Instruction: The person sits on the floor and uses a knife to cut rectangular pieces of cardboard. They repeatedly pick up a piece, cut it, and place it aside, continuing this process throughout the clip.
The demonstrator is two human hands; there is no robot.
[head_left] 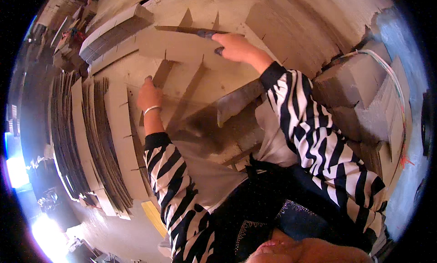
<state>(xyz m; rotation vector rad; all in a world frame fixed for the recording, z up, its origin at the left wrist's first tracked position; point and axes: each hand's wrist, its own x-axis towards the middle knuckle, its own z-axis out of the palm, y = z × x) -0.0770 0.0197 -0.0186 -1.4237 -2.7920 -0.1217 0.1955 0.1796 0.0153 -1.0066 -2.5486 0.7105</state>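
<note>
While the right hand (237, 47) pinches a far cardboard strip (176, 30) whose long axis runs leftward from the grip, the left hand (149, 97), closer in, sits beside a divider (163, 72), its hold unclear.

The right hand (236, 46) touches a long brown cardboard strip (177, 30) toward the tan surface's (225, 76) far edge, the left hand (149, 97) beside a short brown cardboard strip (163, 72).
</note>
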